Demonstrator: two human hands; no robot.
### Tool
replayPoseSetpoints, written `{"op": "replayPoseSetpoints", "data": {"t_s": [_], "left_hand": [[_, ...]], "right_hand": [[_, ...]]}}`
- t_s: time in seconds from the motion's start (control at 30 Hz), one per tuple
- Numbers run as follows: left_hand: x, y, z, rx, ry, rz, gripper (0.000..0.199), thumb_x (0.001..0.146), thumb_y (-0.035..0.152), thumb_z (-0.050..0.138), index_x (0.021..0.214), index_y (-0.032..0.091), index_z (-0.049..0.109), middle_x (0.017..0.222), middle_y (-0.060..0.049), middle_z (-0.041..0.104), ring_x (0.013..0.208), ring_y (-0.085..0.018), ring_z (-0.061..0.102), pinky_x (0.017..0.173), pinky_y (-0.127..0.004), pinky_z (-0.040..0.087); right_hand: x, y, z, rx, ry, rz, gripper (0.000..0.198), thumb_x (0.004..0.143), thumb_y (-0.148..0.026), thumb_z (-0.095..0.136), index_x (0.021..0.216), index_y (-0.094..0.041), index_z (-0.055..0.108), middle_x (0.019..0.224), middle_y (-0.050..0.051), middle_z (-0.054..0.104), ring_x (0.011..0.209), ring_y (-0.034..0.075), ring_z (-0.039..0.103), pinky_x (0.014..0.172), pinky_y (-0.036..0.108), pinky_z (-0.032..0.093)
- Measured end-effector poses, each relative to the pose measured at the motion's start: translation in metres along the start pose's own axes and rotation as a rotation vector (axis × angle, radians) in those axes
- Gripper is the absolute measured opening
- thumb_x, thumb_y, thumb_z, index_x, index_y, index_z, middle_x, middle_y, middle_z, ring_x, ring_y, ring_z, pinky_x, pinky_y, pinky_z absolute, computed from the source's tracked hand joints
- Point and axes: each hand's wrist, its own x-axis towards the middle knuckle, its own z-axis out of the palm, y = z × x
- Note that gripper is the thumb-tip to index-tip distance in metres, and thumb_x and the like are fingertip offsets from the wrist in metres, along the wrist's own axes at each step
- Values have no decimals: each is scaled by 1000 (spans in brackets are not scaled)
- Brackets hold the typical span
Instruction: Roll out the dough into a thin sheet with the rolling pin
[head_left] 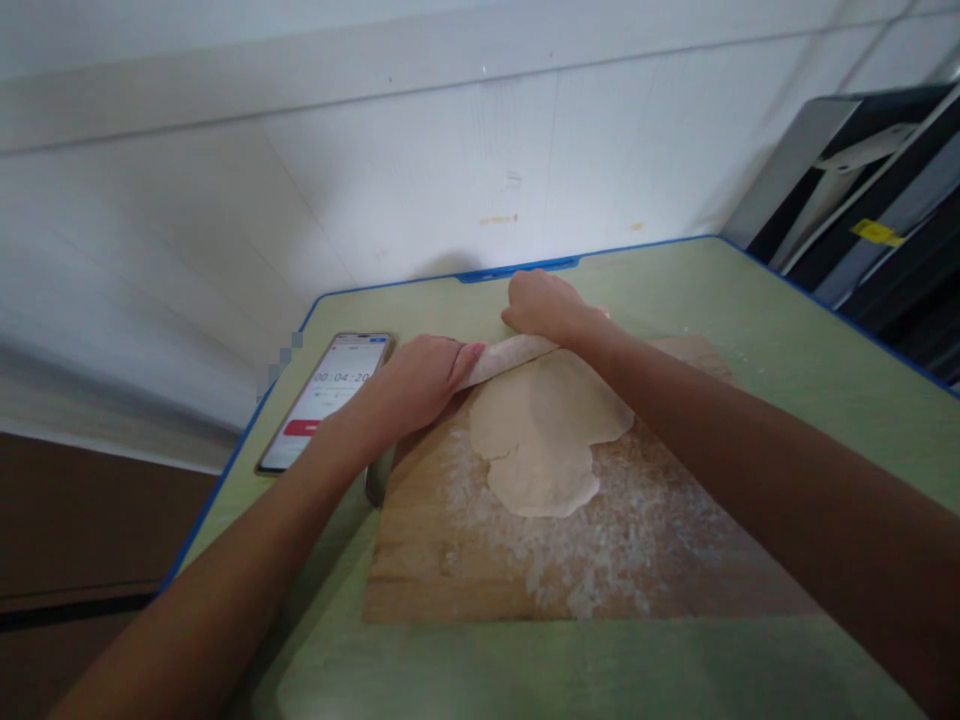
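A flour-dusted rolling pin lies slantwise across the far edge of a thin, flattened sheet of dough. My left hand is closed around its left end, thumb along the pin. Over the right part is my right hand, fingers curled; its wrist hides where the pin passes underneath. The dough has an uneven outline with a notch on each side. It lies flat on a wooden board strewn with white flour.
A phone with a running timer lies left of the board, partly behind my left forearm. Beside the board, a narrow object is mostly hidden under that forearm. The green table has a blue rim and meets a white wall. Dark folded frames lean at right.
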Motion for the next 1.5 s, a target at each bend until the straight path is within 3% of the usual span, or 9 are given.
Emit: {"op": "replayPoseSetpoints", "data": {"t_s": [0.17,0.3,0.47,0.53,0.6,0.77,0.97,1.13,1.5], "left_hand": [[-2,2,-3,-11,-27,-4,54,98,32,15,78,14,62,79,-11,68,70,-20,61,69,-30,44],[-5,2,-3,-78,-41,28,51,98,36,17,91,14,63,94,-10,68,87,-21,63,81,-32,45],[-8,-2,2,-142,-13,139,42,97,44,27,108,14,56,106,-10,65,95,-23,61,84,-34,44],[-8,-2,4,-135,-7,141,38,96,43,32,106,15,55,104,-10,65,95,-23,61,83,-34,44],[-9,1,5,-117,-5,99,34,95,41,33,101,15,55,99,-10,65,91,-24,62,80,-34,44],[-9,5,2,-107,27,21,31,95,41,33,98,16,51,92,-10,64,84,-23,62,72,-33,45],[-10,-5,-5,-232,146,-147,30,93,42,30,89,17,47,87,-8,63,73,-21,59,65,-32,43],[-9,-14,-5,-259,145,-149,33,93,44,28,81,18,46,84,-6,63,73,-19,57,65,-31,42],[-10,-12,-7,-302,100,-118,35,90,47,30,82,18,48,84,-6,61,73,-19,57,65,-31,41]], "right_hand": [[-4,3,0,55,27,54,30,88,-39,55,109,-17,59,108,7,62,92,17,61,79,39,51],[-20,4,-9,146,93,-32,19,87,-25,49,85,-14,65,89,8,67,80,17,61,75,34,49],[-68,13,-29,280,306,-164,26,84,-17,42,101,-13,60,104,8,65,90,15,59,80,29,46],[-91,23,-32,425,447,-134,21,82,-23,45,93,-15,61,95,9,66,85,17,60,76,32,48],[-110,37,-29,467,485,-104,15,82,-28,47,86,-20,59,84,6,66,78,18,60,73,35,48],[-127,59,-8,558,333,16,17,83,-33,47,82,-22,60,80,5,65,73,20,62,67,36,49],[-121,52,7,443,219,-137,24,81,-30,52,96,-21,67,92,7,62,89,22,57,81,39,46],[-120,51,6,452,163,-194,31,84,-32,48,103,-18,67,99,11,61,100,24,53,91,43,42],[-119,50,-4,727,18,-129,27,83,-33,45,98,-17,60,93,7,67,81,18,63,68,32,50]]}}
